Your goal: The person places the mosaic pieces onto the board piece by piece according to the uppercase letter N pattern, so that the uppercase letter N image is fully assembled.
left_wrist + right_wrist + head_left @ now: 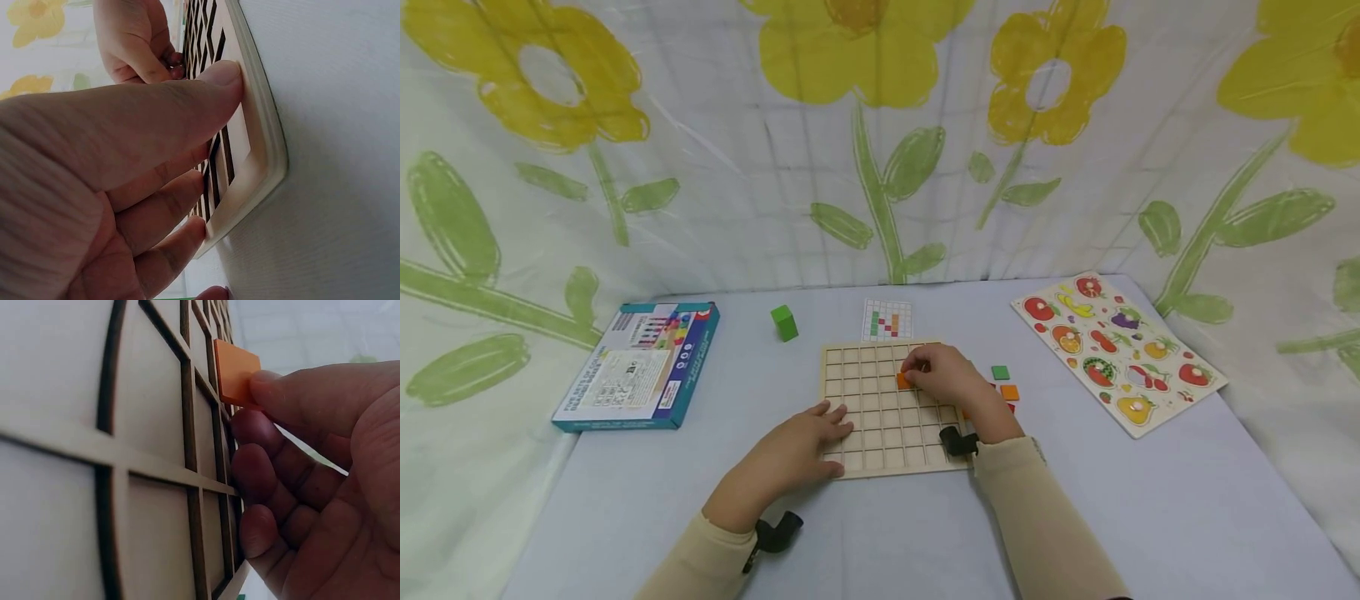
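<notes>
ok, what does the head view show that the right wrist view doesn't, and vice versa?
Only head: the left hand at the left edge of the grid board, the blue box, the green block, the pattern card and the fruit puzzle.

Only right wrist: the palm side of the right hand, with its thumb on the flat face of the orange tile.

Both: the right hand holding the orange tile at the grid board.
</notes>
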The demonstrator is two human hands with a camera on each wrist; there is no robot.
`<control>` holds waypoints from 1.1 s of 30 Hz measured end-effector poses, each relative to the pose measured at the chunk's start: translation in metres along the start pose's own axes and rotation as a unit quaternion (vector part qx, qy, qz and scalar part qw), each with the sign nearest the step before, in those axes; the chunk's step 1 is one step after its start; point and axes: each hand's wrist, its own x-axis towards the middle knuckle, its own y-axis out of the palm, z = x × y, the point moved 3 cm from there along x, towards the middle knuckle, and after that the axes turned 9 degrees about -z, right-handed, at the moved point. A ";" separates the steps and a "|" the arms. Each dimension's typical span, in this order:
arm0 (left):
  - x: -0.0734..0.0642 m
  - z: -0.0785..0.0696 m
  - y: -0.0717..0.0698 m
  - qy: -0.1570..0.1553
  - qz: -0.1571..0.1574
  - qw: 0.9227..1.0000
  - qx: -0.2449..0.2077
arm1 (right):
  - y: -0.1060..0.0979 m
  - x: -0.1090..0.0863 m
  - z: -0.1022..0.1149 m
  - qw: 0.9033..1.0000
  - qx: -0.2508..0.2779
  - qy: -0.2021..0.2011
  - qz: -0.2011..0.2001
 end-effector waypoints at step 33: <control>-0.001 -0.005 -0.005 -0.004 0.009 1.000 0.001 | -0.080 -0.028 -0.038 0.995 0.037 -0.021 -0.094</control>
